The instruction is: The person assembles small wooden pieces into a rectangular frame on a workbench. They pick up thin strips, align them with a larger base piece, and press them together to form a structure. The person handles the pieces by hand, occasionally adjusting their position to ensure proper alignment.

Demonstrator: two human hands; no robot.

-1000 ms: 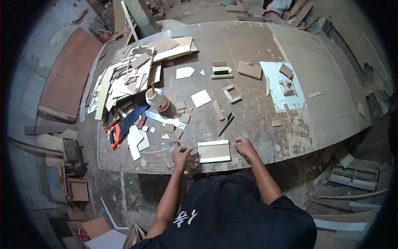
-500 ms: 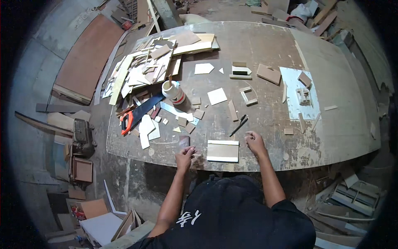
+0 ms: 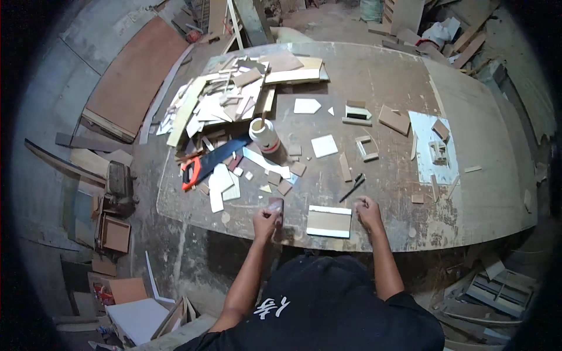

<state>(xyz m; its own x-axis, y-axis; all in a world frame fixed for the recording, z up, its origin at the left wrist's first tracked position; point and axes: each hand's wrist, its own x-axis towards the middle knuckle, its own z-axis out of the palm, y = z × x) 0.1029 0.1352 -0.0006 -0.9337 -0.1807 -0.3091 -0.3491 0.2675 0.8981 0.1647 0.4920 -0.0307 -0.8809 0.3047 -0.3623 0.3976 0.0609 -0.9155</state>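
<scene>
My left hand (image 3: 266, 224) is closed in a pinch at the near edge of the table, over a dark reddish-brown flat piece (image 3: 277, 203). What its fingertips hold, if anything, is too small to make out. To the right lies a small tan panel (image 3: 329, 221) with white strips along its far and near edges. My right hand (image 3: 367, 214) hovers just past the panel's right side, its fingers bent and blurred. A black pen (image 3: 352, 188) lies beyond the panel, close to that hand.
A handsaw (image 3: 213, 159) with an orange handle lies left of a white glue bottle (image 3: 265, 136). Behind them rises a heap of wood offcuts (image 3: 225, 99). Small wooden frames (image 3: 367, 148) and a pale blue sheet (image 3: 425, 167) lie farther right on the worn table (image 3: 386, 234).
The whole view has shifted, so the table sits lower and farther right. Against the table, my left hand has moved left and away, onto the dark piece. My right hand is slightly nearer the panel.
</scene>
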